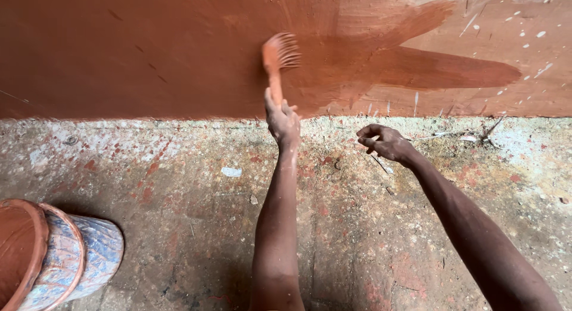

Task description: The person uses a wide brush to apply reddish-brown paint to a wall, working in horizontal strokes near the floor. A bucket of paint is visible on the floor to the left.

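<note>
My left hand (282,121) grips the handle of a paint-covered brush (278,53), whose splayed bristles press against the wall (119,49). Wet red-brown paint covers the wall's left and middle. Fresh strokes (441,71) reach right into a paler, unpainted patch (524,31) with white specks. My right hand (384,143) hovers low over the floor near the wall's base, right of the left hand. Its fingers are loosely curled, with nothing visible in them.
A blue-and-white patterned bucket (71,257) with a red-brown coated rim stands at the bottom left. The rough concrete floor (196,186) carries red paint spatter, white flecks and small debris. A few thin twigs (482,132) lie by the wall's base at the right.
</note>
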